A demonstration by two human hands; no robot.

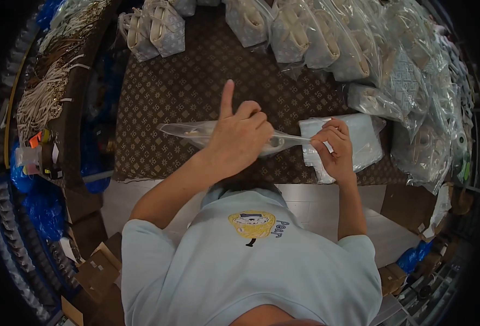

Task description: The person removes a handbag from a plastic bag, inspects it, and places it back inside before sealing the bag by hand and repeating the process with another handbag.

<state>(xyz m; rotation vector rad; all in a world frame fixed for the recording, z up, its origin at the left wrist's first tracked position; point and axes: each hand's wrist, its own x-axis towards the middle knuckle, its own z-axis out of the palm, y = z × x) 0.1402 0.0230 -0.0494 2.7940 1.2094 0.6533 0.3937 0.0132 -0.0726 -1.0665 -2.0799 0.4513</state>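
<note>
A clear plastic bag stretches across in front of me over the brown patterned table cover, with something pale inside it. My right hand pinches the bag's right end between thumb and fingertips. Over the middle of the bag lies my left hand, its index finger pointing up and away and its other fingers curled on the bag's upper edge; its thumb is hidden. Under and beside my right hand rests a stack of flat clear bags.
Wrapped handbags line the far edge and right side of the table. Two pale handbags stand at the far left. Bundles of straps and a tape dispenser are on the left. Cardboard boxes sit below.
</note>
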